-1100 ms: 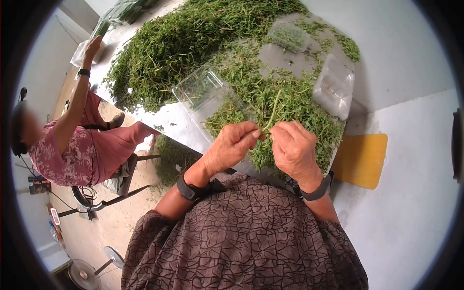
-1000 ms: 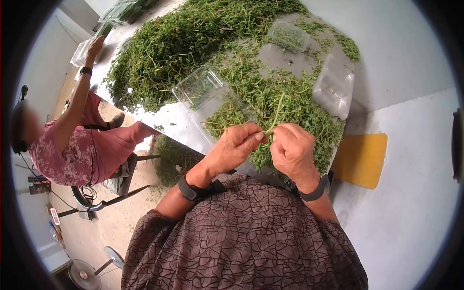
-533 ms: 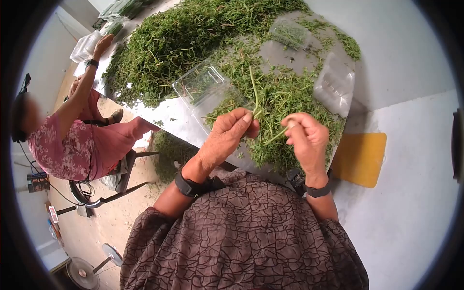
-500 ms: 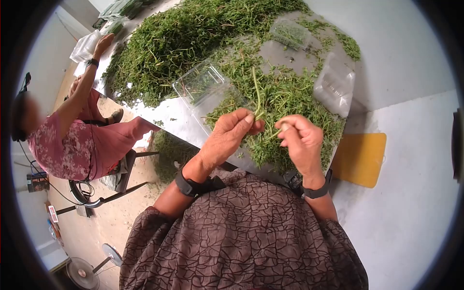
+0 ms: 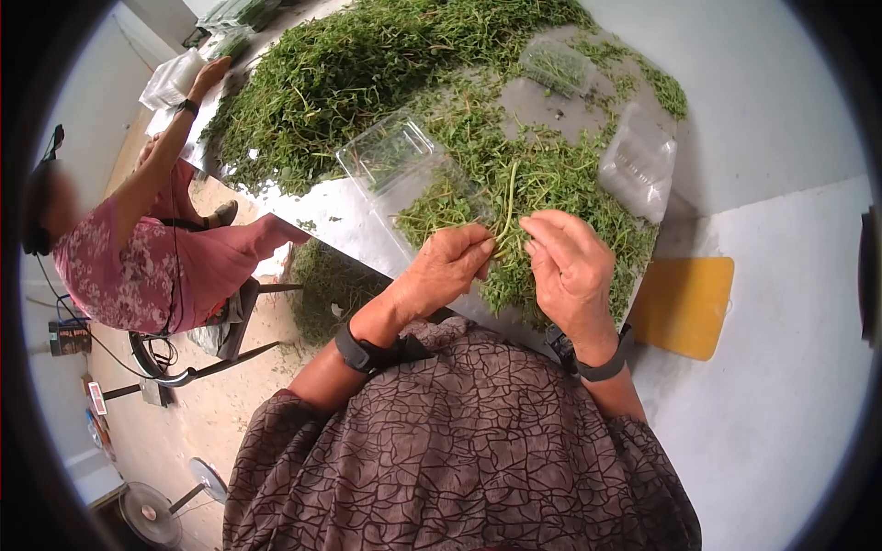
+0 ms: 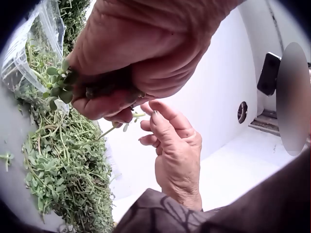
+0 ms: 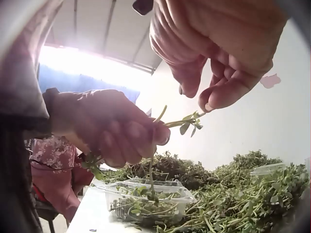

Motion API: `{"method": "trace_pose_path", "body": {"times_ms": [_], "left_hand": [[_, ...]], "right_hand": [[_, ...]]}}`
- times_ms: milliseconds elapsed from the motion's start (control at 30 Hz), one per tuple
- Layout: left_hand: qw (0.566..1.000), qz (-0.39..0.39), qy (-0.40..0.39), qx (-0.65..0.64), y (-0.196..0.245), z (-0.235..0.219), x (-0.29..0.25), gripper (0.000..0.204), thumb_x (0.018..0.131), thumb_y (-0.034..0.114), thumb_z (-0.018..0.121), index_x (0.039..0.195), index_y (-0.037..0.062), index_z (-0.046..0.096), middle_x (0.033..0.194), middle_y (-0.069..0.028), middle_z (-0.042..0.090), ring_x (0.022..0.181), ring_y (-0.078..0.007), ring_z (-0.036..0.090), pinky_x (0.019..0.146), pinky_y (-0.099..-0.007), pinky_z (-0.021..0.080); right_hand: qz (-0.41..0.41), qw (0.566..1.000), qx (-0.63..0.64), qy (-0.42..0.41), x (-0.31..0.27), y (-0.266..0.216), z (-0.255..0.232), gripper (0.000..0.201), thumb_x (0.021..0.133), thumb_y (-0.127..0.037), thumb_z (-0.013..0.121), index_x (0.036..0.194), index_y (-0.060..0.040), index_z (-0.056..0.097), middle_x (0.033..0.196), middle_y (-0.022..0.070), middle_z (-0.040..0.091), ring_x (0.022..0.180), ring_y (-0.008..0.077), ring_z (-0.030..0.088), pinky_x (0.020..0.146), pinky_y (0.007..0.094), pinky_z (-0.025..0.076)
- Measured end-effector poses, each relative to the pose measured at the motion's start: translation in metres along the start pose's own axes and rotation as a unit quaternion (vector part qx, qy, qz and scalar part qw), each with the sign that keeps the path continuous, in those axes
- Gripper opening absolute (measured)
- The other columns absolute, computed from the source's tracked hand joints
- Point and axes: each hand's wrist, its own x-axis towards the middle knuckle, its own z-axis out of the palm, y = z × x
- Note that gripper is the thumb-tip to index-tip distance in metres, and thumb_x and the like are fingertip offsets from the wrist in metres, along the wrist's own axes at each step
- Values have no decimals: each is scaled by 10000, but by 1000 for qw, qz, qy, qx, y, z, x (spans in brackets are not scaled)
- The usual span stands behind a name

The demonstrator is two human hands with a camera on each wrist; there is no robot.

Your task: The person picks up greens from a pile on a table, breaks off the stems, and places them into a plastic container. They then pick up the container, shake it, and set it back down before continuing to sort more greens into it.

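Head view: a patterned dark garment [image 5: 459, 441] fills the nearest part, with a black wristband [image 5: 602, 365] on each bare forearm.
Left hand [image 5: 443, 268]: thumb and fingers are curled and grip pale green stems [image 5: 511, 197], which jut up above the knuckles in front of the greens.
Right hand [image 5: 577, 275]: just beside the left; the fingers are loosely bent and the thumb stands apart from them. From the right wrist, one fingertip is at the leafy tip of a gripped sprig [image 7: 187, 122]; whether it touches cannot be told.
Loose greens [image 5: 570, 174]: spread over the table [image 5: 322, 213] just beyond both hands.
Yellow board [image 5: 687, 308]: beside the table, beyond the right forearm.
Clear container [image 7: 182, 200]: lying open on the table, some greens in its base.
Nested clear trays [image 5: 638, 165]: tilted at the table's right edge.
Large heap [image 5: 312, 101]: tangled greens farther across the table.
Small clear box [image 5: 559, 69]: greens inside, near the far side.
Seated person [image 5: 129, 275]: in pink at the left, one arm stretched toward filled packs [image 5: 239, 14] and a white stack [image 5: 173, 78].
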Motion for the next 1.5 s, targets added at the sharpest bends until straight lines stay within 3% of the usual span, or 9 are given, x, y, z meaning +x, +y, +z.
{"method": "trace_pose_path", "body": {"times_ms": [267,600,733,867,933,1100,1300,1433,1500], "left_hand": [[982,118,-8,149,-3,-12,-17,180,919,135,493,885,-25,568,654,-88,579,598,-200,570,568,-331,458],[965,194,-15,178,-22,-23,-31,133,885,104,537,906,-16,592,656,-151,562,603,-275,576,566,-358,453],[959,225,-60,164,-17,-23,-28,129,903,92,516,892,-6,600,645,-119,553,590,-228,558,553,-337,440],[974,181,-128,43,-12,-28,-24,185,962,145,481,919,23,614,664,-31,545,585,-138,514,537,-287,426],[973,143,-92,-158,-11,-37,-16,248,1000,219,444,980,43,617,726,35,530,624,-77,476,554,-240,417],[943,131,-83,-294,-11,-31,-2,272,996,248,458,1064,26,600,864,-6,596,761,-81,516,711,-228,443],[945,19,-108,-308,-7,-27,-8,225,985,233,467,1011,42,583,826,11,575,699,-60,512,632,-217,430],[962,53,-137,-229,-15,-40,-7,229,985,213,481,1081,36,589,822,15,581,668,-49,500,591,-190,404],[975,76,-43,-204,-9,-51,-11,207,980,196,492,1082,48,596,803,27,574,643,-36,482,554,-173,377]], "right_hand": [[-101,981,-97,-132,-3,-12,1,257,667,39,633,913,-32,661,1111,112,629,826,229,595,633,303,532],[-11,976,-100,-193,-18,-39,21,117,691,33,594,786,-28,564,598,91,515,576,238,568,498,368,450],[61,994,-64,-60,-22,-39,27,50,725,38,535,746,-7,539,566,120,534,446,231,531,430,337,426],[370,911,179,27,-1,-41,-7,135,878,-15,469,835,-2,596,646,59,605,490,81,517,441,230,432],[380,875,298,27,6,-43,-15,146,901,-32,450,868,2,588,704,70,622,520,77,535,463,223,455],[361,776,517,-20,15,-45,4,141,930,-62,435,968,21,542,879,117,651,641,93,603,567,226,534],[358,829,427,-60,14,-41,18,129,918,-40,476,952,12,588,868,82,651,628,68,593,553,189,495],[333,874,353,-33,10,-46,23,100,902,-41,532,950,-6,613,824,36,633,615,37,556,535,170,445],[325,887,328,3,12,-46,17,90,899,-55,564,951,-7,620,800,13,626,611,33,545,538,183,437]]}}
